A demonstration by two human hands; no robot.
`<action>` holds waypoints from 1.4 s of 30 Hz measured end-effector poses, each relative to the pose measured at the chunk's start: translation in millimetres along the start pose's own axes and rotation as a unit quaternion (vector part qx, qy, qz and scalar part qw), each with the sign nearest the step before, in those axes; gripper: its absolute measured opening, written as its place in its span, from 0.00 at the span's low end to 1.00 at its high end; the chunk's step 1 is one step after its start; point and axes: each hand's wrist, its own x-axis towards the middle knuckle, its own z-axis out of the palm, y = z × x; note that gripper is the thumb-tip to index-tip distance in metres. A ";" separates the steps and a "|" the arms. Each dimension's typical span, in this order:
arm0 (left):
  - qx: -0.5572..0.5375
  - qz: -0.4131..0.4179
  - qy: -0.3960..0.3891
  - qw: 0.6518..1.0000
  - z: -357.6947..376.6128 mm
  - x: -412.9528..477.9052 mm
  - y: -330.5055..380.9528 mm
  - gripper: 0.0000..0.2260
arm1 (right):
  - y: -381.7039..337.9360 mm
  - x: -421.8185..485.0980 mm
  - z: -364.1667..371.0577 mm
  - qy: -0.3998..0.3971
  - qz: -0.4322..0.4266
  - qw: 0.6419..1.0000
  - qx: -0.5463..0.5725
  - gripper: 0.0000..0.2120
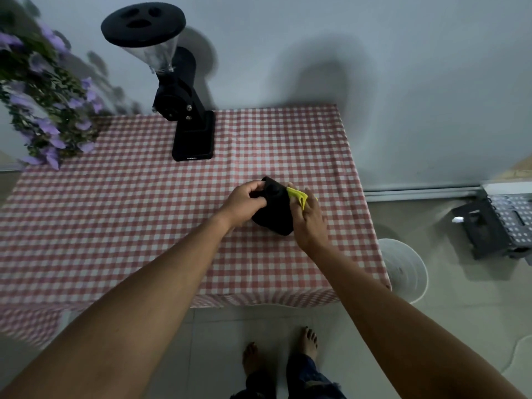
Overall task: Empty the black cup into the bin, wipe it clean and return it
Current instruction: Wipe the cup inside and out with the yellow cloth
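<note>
Cup (275, 214), black, tilted on its side between both hands, over the right half of the tabletop (129, 214); whether resting on the cloth or held just above it, cannot tell. Left hand (244, 204) curled closed around the cup's left side, fingers hooked over the rim, thumb pressed against the wall. Right hand (309, 220) against the cup's right side, fingers closed on a folded yellow rag (298, 196), the rag pressed to the cup near its upper edge. Both bare forearms reaching in from the bottom corners.

Tabletop draped in a red-and-white checked cloth, hanging over the near edge. Black grinder (184, 110) with a clear funnel and a round black lid standing at the far edge, well apart from the cup. Purple flowers (49, 110) with green leaves at the far left corner, blurred. White bin (406, 269) on the floor just beside the tabletop's right edge, partly hidden under the cloth's corner. Dark folding stool (501, 223) with a dotted top further right, by the wall. Pale plain wall behind, with soft shadows. Light tiled floor below, two bare feet (280, 355) near the bottom, frayed dark trouser legs.
</note>
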 end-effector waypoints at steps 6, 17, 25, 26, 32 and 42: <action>0.015 0.005 0.017 1.000 -2.1 -7.1 9.9 0.19 | 9.6 0.2 11.2 -0.039 -0.018 0.999 -0.020 0.27; -0.063 -0.018 0.092 0.994 5.1 -11.0 11.3 0.11 | -5.9 7.6 -7.6 0.106 0.062 0.984 0.130 0.11; -0.065 0.037 0.106 0.992 13.8 -9.4 5.8 0.16 | -13.0 -3.0 1.5 -0.041 -0.131 0.987 -0.086 0.22; -0.063 0.037 0.098 0.993 12.6 -9.5 6.2 0.16 | -9.9 -0.6 3.9 -0.038 -0.139 0.986 -0.090 0.23; -0.022 0.046 0.084 0.995 6.5 -9.9 0.0 0.20 | -1.7 20.1 8.4 0.024 0.071 0.994 0.085 0.31; -0.074 0.014 0.075 0.994 -3.3 -9.9 -4.6 0.18 | -21.0 39.6 22.2 0.007 -0.048 0.999 0.002 0.25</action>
